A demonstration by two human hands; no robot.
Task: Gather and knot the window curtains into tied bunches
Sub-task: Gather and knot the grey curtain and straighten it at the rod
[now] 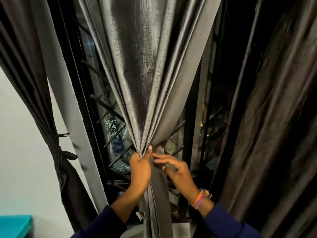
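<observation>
Head view: left hand (140,169), fingers curled round the gathered neck of the middle grey curtain (145,74), thumb upright against the folds. Right hand (176,170), just right of that neck, fingers extended and loose, tips touching the cloth, gripping nothing; blurred. Coloured bands (201,198) on the right wrist, dark blue sleeves (228,224) on both arms. Middle curtain fans wide above the neck, hangs narrow below it. Behind it, window with black diagonal grille (113,114). Left of it, dark curtain (56,152) already tied in a bunch against a white wall. Right of it, dark curtain (267,117) hanging loose. Far lower left, teal surface (13,225).
</observation>
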